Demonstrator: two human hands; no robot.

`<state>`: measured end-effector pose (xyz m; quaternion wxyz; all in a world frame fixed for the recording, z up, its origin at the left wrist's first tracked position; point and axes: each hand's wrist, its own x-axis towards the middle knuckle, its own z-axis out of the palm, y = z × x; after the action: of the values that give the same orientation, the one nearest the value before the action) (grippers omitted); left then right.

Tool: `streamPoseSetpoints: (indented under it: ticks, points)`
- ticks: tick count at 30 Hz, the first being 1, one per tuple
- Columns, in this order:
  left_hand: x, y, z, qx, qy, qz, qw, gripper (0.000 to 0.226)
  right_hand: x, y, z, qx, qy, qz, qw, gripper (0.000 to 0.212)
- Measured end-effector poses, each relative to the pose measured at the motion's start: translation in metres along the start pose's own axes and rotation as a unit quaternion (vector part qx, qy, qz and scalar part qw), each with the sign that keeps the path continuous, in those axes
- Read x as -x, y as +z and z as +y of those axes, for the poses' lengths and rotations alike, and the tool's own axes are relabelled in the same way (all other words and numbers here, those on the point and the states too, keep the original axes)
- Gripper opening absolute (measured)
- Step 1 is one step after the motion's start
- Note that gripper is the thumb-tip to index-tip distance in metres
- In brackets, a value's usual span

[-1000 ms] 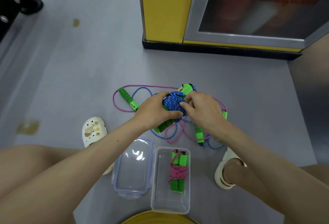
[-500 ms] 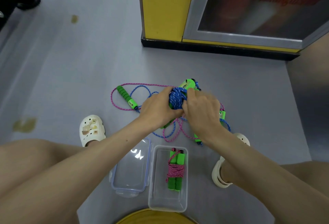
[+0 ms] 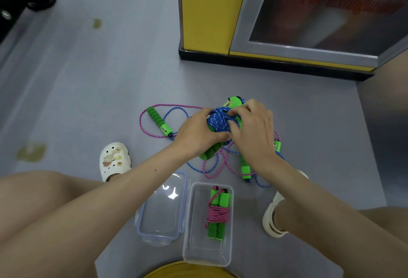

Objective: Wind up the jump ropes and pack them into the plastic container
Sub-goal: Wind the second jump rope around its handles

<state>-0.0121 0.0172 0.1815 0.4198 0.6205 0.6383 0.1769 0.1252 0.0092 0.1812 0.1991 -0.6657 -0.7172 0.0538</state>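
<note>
the left hand (image 3: 198,134) curls round the blue rope bundle (image 3: 217,121) from its left side, fingers over the top of the windings and thumb beneath them. the right hand (image 3: 254,132) comes in from the right, fingers bent onto the blue cord and thumb pressing up from below, pinching the windings of the same bundle.

the bundle sits between the two hands. its long axis runs on a slant, from a green foam end (image 3: 209,153) low and left, below the left hand, up to a green plastic end (image 3: 234,102) high and right, poking out past the right fingers.

under the hands, loose ropes (image 3: 224,156) in pink and blue lie tangled on the floor (image 3: 88,79). one green handle (image 3: 157,119) lies off to the left and another (image 3: 245,169) near the right wrist.

nearer the person stands the plastic container (image 3: 207,253), its length pointing toward the hands. a wound pink rope (image 3: 217,212) lies in it, handles along that length. the lid (image 3: 161,216) lies just beside the container on its left.
</note>
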Motion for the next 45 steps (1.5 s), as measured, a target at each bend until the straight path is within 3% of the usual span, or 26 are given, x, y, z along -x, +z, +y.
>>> streamPoseSetpoints:
  ticks: [5, 8, 14, 18, 23, 28, 36, 41, 45]
  points:
    - [-0.005, -0.016, -0.011, 0.072, -0.03, -0.031, 0.996, 0.071, -0.007, -0.012, 0.007, -0.002, -0.051, -0.077, 0.996, 0.033]
    - [-0.003, -0.015, -0.012, 0.069, -0.018, -0.068, 0.995, 0.072, -0.011, -0.019, 0.012, 0.029, -0.065, -0.082, 0.994, 0.019]
    - [0.0, -0.009, -0.013, 0.047, -0.018, -0.084, 0.995, 0.067, -0.007, -0.02, 0.024, 0.164, -0.183, -0.082, 0.966, 0.023]
    - [0.004, -0.003, -0.016, 0.044, -0.025, -0.088, 0.995, 0.071, -0.004, -0.023, 0.024, 0.186, -0.116, -0.084, 0.972, 0.02]
    - [0.006, -0.002, -0.016, 0.036, -0.009, -0.092, 0.995, 0.073, -0.001, -0.017, 0.022, 0.013, -0.035, -0.104, 0.994, 0.011]
    - [0.009, -0.005, -0.017, 0.025, 0.006, -0.101, 0.995, 0.081, -0.008, -0.023, 0.024, -0.092, 0.046, -0.168, 0.98, 0.027]
    - [0.011, -0.004, -0.022, 0.001, 0.007, -0.077, 0.997, 0.079, -0.009, -0.022, 0.02, -0.035, 0.051, -0.188, 0.98, 0.023]
    - [0.01, -0.003, -0.018, -0.006, 0.009, -0.072, 0.997, 0.077, 0.001, -0.015, 0.016, -0.014, 0.028, -0.127, 0.991, 0.015]
    - [0.009, -0.005, -0.016, 0.0, 0.005, -0.069, 0.998, 0.076, -0.001, -0.016, 0.016, -0.089, 0.067, -0.162, 0.98, 0.011]
